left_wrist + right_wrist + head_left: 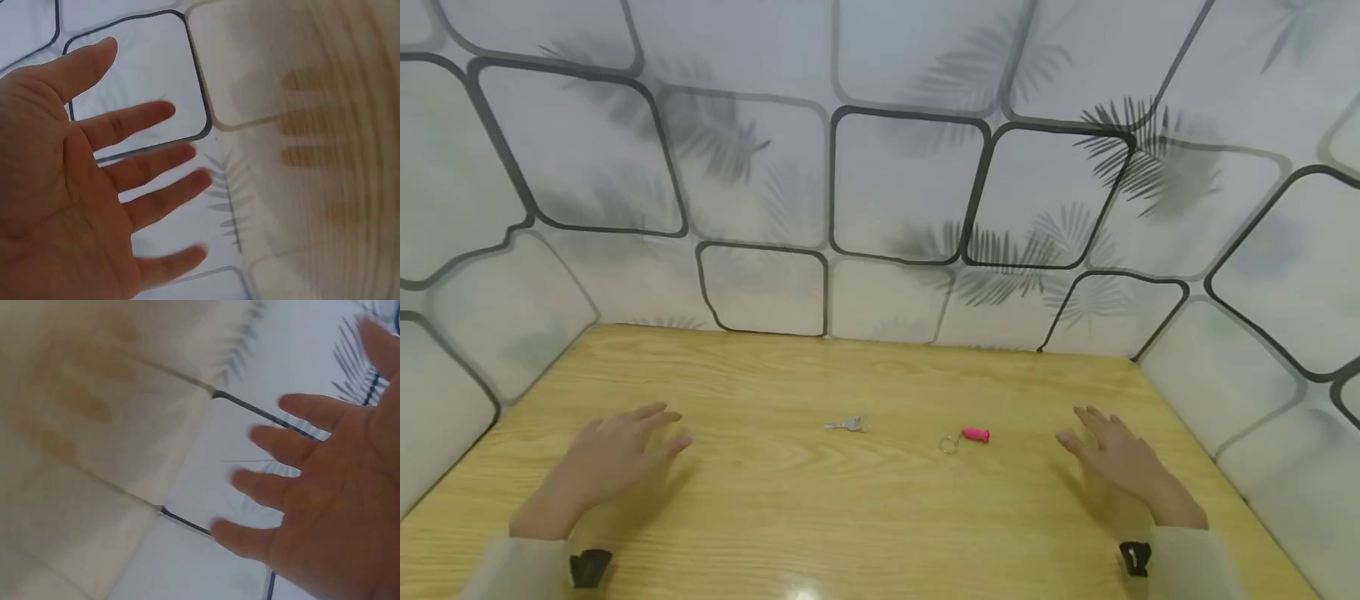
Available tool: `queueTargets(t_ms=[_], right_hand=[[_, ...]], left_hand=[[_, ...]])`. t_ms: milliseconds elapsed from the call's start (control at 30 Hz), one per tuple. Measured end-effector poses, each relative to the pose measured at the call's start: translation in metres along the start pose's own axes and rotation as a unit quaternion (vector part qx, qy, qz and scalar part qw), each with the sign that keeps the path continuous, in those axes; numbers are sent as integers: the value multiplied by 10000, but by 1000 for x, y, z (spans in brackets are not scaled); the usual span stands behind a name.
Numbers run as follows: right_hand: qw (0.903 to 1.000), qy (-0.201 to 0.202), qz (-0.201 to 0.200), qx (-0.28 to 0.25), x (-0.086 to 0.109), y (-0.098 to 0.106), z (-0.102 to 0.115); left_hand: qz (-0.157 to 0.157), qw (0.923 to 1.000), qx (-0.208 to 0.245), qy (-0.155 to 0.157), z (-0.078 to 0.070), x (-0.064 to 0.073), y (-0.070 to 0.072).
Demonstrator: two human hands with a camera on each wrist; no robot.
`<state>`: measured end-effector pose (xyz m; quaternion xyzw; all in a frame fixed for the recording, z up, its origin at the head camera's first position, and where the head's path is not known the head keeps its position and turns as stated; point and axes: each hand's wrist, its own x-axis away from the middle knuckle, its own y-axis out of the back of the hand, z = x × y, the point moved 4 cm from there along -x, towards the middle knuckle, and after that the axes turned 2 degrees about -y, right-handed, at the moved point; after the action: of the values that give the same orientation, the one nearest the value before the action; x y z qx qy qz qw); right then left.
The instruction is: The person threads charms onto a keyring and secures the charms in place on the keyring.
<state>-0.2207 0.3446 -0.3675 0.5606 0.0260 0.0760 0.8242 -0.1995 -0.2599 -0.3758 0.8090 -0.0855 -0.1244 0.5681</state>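
My left hand (613, 457) hovers over the left part of the table, fingers spread and holding nothing; its bare palm fills the side of the left wrist view. My right hand (1116, 454) is held the same way over the right part, fingers apart, palm bare in the right wrist view. Between the hands lies a small silver key (847, 424), flat on the wood, with what looks like a thin ring at its head. To its right rests a bright pink bullet-shaped keychain piece (975, 435) joined to a metal split ring (948, 445). Neither hand touches them.
The glossy wood-grain table (775, 517) reflects the hands. A patterned wall covering (902, 183) with dark outlines and leaf prints rises behind the table and along both sides. Dark bands with small black devices (591, 568) sit at both wrists, beside pale sleeves (1195, 562).
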Motion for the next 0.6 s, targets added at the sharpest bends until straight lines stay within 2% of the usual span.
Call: queueTargets(t_ms=[67, 167, 267, 400, 500, 600], right_hand=[[9992, 189, 172, -293, -5, 10, 3], [9941, 294, 452, -945, -13, 23, 6], [9828, 191, 737, -1680, -19, 29, 8], [9610, -113, 1137, -2520, -28, 26, 11], [9475, -242, 1288, -2917, -34, 21, 15], [9367, -348, 1385, -3197, -38, 16, 18]], left_hand=[[258, 9970, 728, -72, 2, -4, 1], [486, 9839, 1721, -73, 3, -10, 3], [585, 9735, 2204, -164, 2, -17, 3], [761, 9576, 2742, -445, -3, -28, 3], [901, 9449, 3086, -619, -8, -38, 2], [1086, 9331, 3374, -601, -13, -48, 0]])
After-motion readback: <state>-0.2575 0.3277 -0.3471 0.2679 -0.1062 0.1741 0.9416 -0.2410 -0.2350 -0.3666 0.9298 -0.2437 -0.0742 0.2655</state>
